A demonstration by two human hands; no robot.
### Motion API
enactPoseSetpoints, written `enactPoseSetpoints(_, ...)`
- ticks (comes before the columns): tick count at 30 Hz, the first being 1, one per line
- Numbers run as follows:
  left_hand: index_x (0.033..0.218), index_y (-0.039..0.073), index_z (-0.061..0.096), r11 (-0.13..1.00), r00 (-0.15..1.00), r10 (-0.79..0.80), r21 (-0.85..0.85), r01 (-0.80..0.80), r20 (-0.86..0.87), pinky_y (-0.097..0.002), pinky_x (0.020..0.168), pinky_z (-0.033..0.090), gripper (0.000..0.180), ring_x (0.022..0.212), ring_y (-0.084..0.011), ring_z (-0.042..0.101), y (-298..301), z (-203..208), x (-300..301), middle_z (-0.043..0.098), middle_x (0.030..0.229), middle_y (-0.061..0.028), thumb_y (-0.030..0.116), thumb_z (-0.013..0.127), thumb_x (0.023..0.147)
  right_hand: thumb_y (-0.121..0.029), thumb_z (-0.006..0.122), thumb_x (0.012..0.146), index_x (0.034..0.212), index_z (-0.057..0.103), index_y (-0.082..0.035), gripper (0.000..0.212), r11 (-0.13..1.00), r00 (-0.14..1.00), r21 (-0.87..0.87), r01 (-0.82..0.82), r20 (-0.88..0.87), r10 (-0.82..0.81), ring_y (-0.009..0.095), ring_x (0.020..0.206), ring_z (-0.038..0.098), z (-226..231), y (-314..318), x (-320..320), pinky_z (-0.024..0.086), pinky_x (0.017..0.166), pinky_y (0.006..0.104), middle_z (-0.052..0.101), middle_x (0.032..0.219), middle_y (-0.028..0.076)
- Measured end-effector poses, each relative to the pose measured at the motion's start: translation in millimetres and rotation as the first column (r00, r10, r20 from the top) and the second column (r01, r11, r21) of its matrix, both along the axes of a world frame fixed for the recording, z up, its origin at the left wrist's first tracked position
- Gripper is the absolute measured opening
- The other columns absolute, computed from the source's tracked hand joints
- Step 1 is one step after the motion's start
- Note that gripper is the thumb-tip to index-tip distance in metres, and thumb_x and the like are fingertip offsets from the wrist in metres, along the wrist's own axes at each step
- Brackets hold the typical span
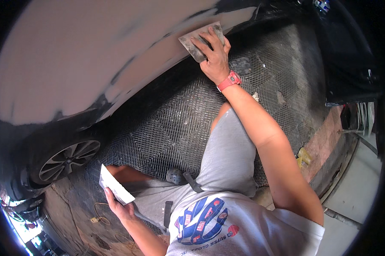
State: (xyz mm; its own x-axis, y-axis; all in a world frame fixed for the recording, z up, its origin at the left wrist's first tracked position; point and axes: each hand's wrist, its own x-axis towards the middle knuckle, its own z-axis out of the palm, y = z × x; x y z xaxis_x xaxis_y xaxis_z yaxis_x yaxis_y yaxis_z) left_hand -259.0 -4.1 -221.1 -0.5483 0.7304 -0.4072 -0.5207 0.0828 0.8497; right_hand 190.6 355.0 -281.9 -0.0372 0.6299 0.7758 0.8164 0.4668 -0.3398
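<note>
My right hand (215,57), with a red watch on the wrist, reaches up to the car body panel (94,47). Its fingers lie spread over a smudged grey rectangular spreader (191,48), the thumb side gripping the edge, and the spreader lies against the panel's lower part. The panel is dull pinkish-beige with dark patches along its lower edge. Low on the left, my left hand (121,208) pinches a flat white plate (115,187) by its lower edge. That plate is held tilted above my leg, apart from the car.
A spoked wheel (69,161) is at the left, under the panel. Dark ribbed matting (158,123) covers the floor around my legs. Yellowish crumpled scraps (303,157) lie at the right, and a thin yellowish cord (99,218) lies at lower left.
</note>
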Motion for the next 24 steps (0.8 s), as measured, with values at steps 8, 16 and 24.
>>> enactPoseSetpoints(8, 0.139, 0.004, 0.06, 0.997, 0.997, 0.041, -0.055, -0.045, -0.066, -0.0339, 0.095, 0.056, 0.046, 0.113, -0.0181, 0.068, -4, 3, -3, 0.07, 0.127, -0.0061, 0.034, 0.065, 0.105, -0.001, 0.072, 0.072, 0.128, 0.074, -0.028, 0.062, 0.994, 1.0, 0.112, 0.001, 0.03, -0.005, 0.03, 0.148, 0.045, -7, 35, -7, 0.024, 0.117, 0.0542, 0.061, 0.138, 0.002)
enactPoseSetpoints(16, 0.143, 0.004, 0.058, 0.995, 0.994, 0.031, -0.087, -0.04, -0.101, -0.0349, 0.1, 0.053, 0.052, 0.118, -0.0191, 0.065, -8, 5, -5, 0.067, 0.133, -0.0067, 0.037, 0.067, 0.103, 0.001, 0.072, 0.068, 0.131, 0.071, -0.033, 0.072, 0.998, 0.997, 0.059, -0.031, 0.074, 0.027, 0.032, 0.153, 0.037, -91, 30, -13, 0.024, 0.119, 0.0601, 0.053, 0.139, 0.002)
enactPoseSetpoints(24, 0.142, 0.002, 0.058, 0.997, 0.996, 0.015, -0.07, -0.021, -0.091, -0.0346, 0.1, 0.053, 0.049, 0.118, -0.019, 0.066, -7, 2, -8, 0.069, 0.131, -0.0064, 0.034, 0.065, 0.105, 0.003, 0.07, 0.074, 0.134, 0.068, -0.034, 0.071, 0.999, 0.999, -0.023, -0.034, 0.022, 0.034, 0.025, 0.155, 0.037, -56, 0, 3, 0.024, 0.118, 0.0611, 0.058, 0.142, 0.002)
